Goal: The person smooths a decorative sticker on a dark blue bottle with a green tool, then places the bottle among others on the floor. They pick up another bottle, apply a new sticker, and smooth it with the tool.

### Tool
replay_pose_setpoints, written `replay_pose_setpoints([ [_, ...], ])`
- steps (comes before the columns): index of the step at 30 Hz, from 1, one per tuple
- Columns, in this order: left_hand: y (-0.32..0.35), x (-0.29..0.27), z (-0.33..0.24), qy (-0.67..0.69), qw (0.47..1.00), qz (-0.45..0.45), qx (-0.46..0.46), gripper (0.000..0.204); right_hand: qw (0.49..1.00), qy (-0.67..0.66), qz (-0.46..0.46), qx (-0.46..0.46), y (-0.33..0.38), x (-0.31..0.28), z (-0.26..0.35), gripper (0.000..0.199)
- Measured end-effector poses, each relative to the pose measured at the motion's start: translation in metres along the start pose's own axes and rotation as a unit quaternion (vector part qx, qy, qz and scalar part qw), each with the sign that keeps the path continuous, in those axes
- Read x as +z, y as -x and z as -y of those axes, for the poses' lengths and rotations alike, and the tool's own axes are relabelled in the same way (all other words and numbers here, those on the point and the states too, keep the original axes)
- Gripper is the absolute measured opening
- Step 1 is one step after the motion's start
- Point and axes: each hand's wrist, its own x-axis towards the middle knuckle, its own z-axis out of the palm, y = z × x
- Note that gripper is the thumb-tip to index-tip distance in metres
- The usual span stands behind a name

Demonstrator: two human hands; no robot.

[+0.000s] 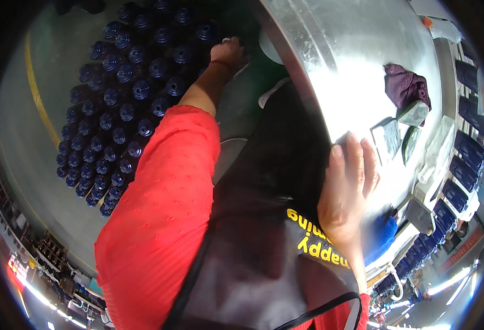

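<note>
My left hand [230, 53] reaches out over the floor at the far end of my red sleeve. Its fingers are curled, with a small pale spot showing at them; what they hold, if anything, is hidden. Beside it stand rows of dark blue, see-through, ringed pieces like bottles or jars [141, 89]. My right hand [347, 190] has its fingers stretched out, fingertips at the edge of the bright metal table [330, 104]. Nothing shows in that hand. A dark apron [253, 264] with yellow lettering covers my front.
On the table lie a crumpled purple cloth [407, 87] and several glassy blocks [386, 137]. A blue cloth [382, 237] is near my right wrist. Dark blue pieces [464, 171] line the right side. A yellow line [38, 99] crosses the floor at left.
</note>
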Motion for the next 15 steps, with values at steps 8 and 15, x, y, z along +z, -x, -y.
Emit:
replay_pose_setpoints([
  [8,0.009,0.003,-0.001,0.023,0.988,0.111,-0.102,0.037,0.999,-0.029,0.008,0.016,-0.003,-0.004,-0.001,0.047],
  [15,-0.006,0.028,0.009,0.003,0.980,0.116,-0.163,0.037,0.999,-0.036,0.020,0.021,-0.003,-0.007,-0.004,0.044],
])
